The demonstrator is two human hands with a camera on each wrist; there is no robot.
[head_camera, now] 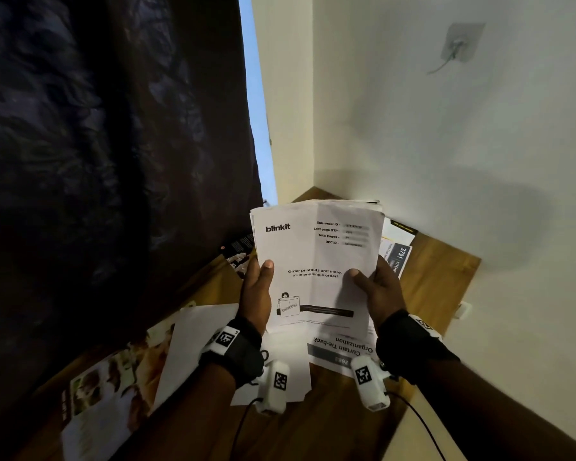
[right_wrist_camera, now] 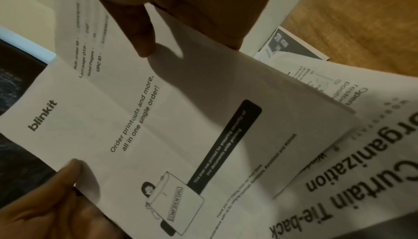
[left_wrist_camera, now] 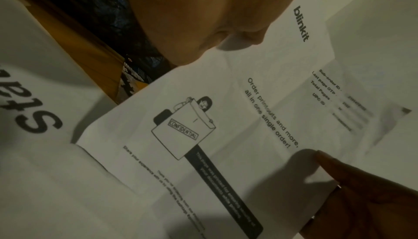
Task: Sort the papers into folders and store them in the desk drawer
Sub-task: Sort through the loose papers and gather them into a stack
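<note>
We hold a stack of papers up above the wooden surface, its top sheet printed "blinkit". Our left hand grips the stack's left edge, thumb pressed on the front and the other fingers curled behind. Our right hand clamps the right edge the same way. Beneath, a sheet reading "Curtain Tie-back Organization" lies flat on the surface, near a photo brochure to the left.
</note>
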